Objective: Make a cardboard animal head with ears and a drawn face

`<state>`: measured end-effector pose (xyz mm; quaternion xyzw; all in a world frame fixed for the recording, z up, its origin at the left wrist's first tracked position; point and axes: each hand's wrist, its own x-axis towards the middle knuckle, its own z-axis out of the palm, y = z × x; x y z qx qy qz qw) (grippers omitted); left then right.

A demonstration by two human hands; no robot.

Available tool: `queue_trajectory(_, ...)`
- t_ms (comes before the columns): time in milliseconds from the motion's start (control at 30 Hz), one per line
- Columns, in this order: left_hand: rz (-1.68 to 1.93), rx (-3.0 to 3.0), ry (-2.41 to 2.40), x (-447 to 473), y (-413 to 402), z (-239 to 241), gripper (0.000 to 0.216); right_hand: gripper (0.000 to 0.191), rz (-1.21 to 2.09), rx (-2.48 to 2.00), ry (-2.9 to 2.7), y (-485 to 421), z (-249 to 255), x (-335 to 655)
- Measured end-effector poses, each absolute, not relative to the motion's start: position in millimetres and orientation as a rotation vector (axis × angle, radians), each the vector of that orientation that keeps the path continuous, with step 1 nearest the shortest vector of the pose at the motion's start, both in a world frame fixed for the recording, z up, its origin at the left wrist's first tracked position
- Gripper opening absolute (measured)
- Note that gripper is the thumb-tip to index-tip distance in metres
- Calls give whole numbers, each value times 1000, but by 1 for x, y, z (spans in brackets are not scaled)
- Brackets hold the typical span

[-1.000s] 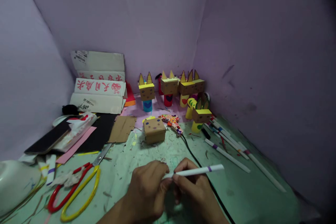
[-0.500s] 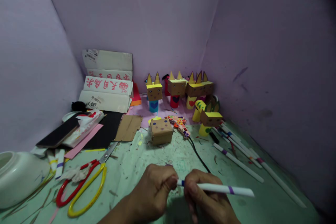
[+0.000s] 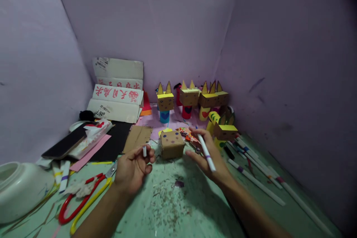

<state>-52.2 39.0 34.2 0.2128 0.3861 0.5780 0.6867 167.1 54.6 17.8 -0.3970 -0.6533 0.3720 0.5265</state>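
A small brown cardboard box [image 3: 173, 150] with purple dots on it sits on the table between my hands. My left hand [image 3: 130, 171] is palm up to its left, fingers curled around a short white marker cap [image 3: 144, 151]. On the box's other side, my right hand [image 3: 216, 158] holds a white marker [image 3: 206, 152] with a purple band between thumb and forefinger. Its thumb points toward the box, and its other fingers are partly hidden. Behind this hand lies a colourful patterned glue gun [image 3: 187, 134], partly covered.
Several cardboard-headed figures with pointed ears [image 3: 165, 102] stand at the back. Scissors [image 3: 92, 193], a white jar [image 3: 23, 189], a dark phone-like slab [image 3: 65, 140] and folded cardboard [image 3: 117, 95] are on the left. Loose markers [image 3: 256, 181] lie right. Lilac walls [image 3: 167, 26] surround the table.
My hands have moved apart and forward to either side of the box. The cap is now separate from the marker, one in each hand. The view has tilted up slightly.
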Motion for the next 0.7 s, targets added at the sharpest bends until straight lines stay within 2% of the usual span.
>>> queue_trajectory(133, 1279, 360, 846, -60, 44, 34, 10, 64, 930, -927, -1655, 89, 9, 159)
queue_trajectory(233, 1323, 528, 968, -61, 46, 28, 9, 71, 983, -912, -1680, 99, 3, 156)
queue_trajectory(433, 1238, 1142, 1257, -54, 52, 12, 49, 64, 1101, -959, -1677, 97, 0, 151)
queue_trajectory(600, 992, 1445, 1196, -46, 43, 29, 86, 63, 1220, -830, -1619, 71, 15, 156)
queue_trajectory(700, 825, 1610, 1153, -42, 34, 36, 83, 59, 1294, -803, -1621, 51, 15, 163)
